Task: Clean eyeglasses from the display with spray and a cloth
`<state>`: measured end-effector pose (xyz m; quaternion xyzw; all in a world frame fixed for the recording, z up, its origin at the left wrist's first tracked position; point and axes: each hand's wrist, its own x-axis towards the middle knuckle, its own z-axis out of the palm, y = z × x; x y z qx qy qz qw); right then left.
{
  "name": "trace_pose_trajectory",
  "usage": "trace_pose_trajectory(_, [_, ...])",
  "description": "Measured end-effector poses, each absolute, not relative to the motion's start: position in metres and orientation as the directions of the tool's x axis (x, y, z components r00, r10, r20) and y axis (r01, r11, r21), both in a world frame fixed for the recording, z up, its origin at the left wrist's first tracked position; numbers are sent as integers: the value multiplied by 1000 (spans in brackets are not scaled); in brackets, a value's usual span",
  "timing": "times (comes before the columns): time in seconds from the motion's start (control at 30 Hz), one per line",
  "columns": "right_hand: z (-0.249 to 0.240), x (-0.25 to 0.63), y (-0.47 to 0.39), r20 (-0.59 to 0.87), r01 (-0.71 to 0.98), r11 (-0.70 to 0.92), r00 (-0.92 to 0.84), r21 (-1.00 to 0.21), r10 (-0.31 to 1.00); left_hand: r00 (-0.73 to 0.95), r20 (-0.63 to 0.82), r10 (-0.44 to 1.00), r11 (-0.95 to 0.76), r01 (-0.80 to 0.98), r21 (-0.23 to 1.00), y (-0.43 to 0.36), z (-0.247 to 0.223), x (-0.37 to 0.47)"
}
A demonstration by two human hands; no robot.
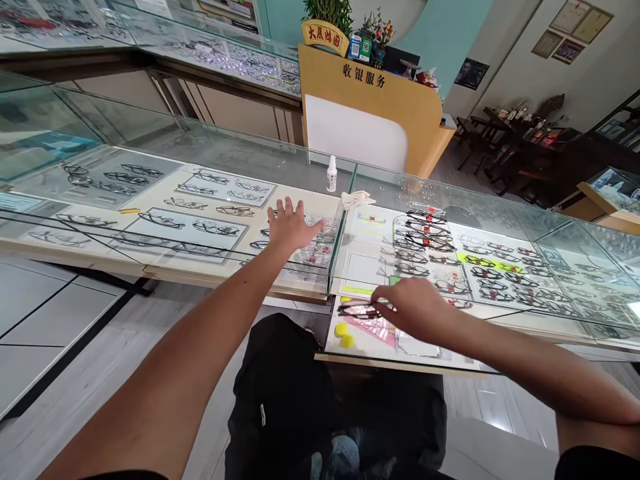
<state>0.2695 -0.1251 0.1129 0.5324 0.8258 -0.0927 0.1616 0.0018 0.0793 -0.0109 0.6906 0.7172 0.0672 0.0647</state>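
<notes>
My left hand (291, 228) lies with its fingers spread over the glass top of the display case, holding nothing. Beneath it, inside the case, are rows of eyeglasses (315, 250). My right hand (413, 307) is closed on a dark pair of glasses (361, 309) above the pulled-out drawer (333, 343). In that drawer lie yellow round pieces (345, 335) and a pink sheet (375, 328). A small white spray bottle (332, 175) stands upright on the glass beyond my left hand, and a crumpled whitish cloth (357, 199) lies near it.
More eyeglasses (427, 230) sit in the case to the right, and others (215, 229) to the left. A vertical glass joint (343, 227) divides the case. Behind stands a wooden cashier counter (370, 100) with plants on top. My knees are close below the drawer's front edge.
</notes>
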Motion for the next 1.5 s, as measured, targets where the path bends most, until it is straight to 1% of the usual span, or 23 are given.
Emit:
trace_pose_trajectory(0.07, [81,269,-134,-445,900,436,-383,18,809,-37,1,999,37,981,188,79,-11,2])
trace_pose_trajectory(0.17, [27,273,-135,-482,892,452,-391,11,784,-36,2,999,35,981,190,79,-11,2])
trace_pose_trajectory(0.3, [-31,279,-113,-452,918,393,-326,60,830,-34,8,999,32,982,188,79,-10,2])
trace_pose_trajectory(0.43, [-61,283,-62,-390,935,345,-290,78,874,-33,6,999,31,984,173,79,-11,1])
trace_pose_trajectory(0.63, [-92,288,24,-279,975,165,-120,146,953,-31,5,999,30,984,178,79,-11,-1])
trace_pose_trajectory(0.77, [-106,289,72,-229,986,35,2,160,973,-26,9,1000,24,986,166,78,-10,-1])
trace_pose_trajectory(0.87, [-114,291,103,-169,988,-30,56,155,984,-24,7,1000,23,987,161,77,-10,-2])
trace_pose_trajectory(1.0, [-123,294,138,-139,988,-72,91,137,986,-21,2,1000,20,986,163,78,-11,-3])
trace_pose_trajectory(1.17, [-134,291,170,-154,989,-96,113,112,982,-22,4,1000,21,988,155,78,-13,-5])
trace_pose_trajectory(1.5, [-151,287,196,-200,991,-102,119,92,972,-26,-27,999,30,988,151,77,-10,-4])
